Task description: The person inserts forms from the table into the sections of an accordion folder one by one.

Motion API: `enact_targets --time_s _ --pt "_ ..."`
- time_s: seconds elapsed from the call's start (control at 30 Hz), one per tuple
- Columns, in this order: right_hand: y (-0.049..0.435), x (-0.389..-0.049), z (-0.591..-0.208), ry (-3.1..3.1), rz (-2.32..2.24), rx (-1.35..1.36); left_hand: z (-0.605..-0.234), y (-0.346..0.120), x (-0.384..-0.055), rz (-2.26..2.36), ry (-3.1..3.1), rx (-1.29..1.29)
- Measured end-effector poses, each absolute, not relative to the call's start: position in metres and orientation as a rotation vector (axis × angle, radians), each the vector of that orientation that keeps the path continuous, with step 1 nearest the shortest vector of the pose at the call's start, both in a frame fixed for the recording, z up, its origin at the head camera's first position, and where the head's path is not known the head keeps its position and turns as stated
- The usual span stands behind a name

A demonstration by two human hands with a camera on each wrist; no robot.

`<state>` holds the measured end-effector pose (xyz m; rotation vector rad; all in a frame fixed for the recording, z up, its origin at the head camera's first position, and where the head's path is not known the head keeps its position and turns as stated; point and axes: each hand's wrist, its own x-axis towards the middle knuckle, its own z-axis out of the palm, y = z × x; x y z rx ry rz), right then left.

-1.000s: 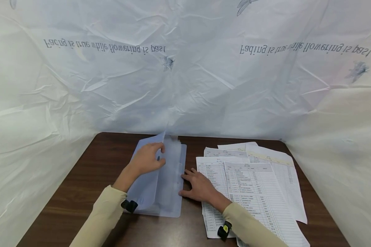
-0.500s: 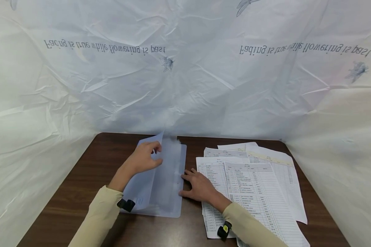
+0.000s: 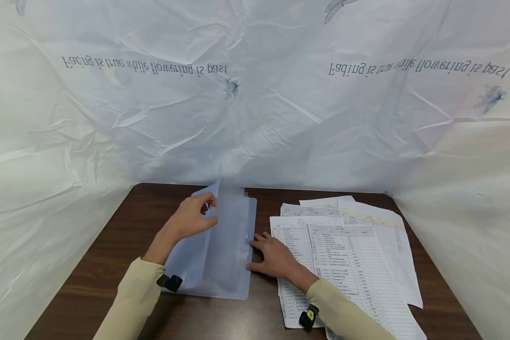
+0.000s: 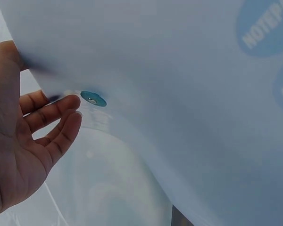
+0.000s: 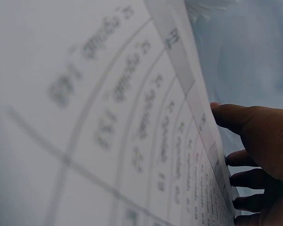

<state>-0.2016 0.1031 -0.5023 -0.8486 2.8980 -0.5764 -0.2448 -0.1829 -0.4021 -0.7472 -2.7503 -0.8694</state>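
A translucent blue plastic folder (image 3: 231,283) lies on the brown table, its cover (image 3: 185,262) lifted and bent over to the left. My left hand (image 3: 192,218) pinches the cover's free edge between thumb and fingers. In the left wrist view a round teal snap button (image 4: 93,99) sits on the cover beside the fingertips, with "NOTEPA" printed farther right. Thin clear inner sheets (image 3: 227,245) show under the raised cover. Spread and relaxed, my right hand (image 3: 276,257) rests with its fingertips at the folder's right edge.
Several printed paper sheets (image 3: 344,264) overlap in a loose pile on the right, under my right forearm. Bare wood of the table (image 3: 97,264) shows left of the folder. A white printed plastic sheet (image 3: 272,118) hangs behind the table and along both sides.
My left hand has moved a little to the left and towards me, drawing the cover farther over. The right hand and the papers have stayed in place.
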Motion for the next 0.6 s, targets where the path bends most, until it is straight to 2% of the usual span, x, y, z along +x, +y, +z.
enact_targets --time_s 0.27,0.6 --pt "0.108 -0.203 -0.499 2.885 -0.587 -0.905 -0.403 -0.191 -0.244 -0.959 -2.689 -0.697" --pt "0.127 -0.194 -0.478 2.912 -0.722 -0.922 -0.413 -0.202 -0.248 -1.142 -2.587 -0.694"
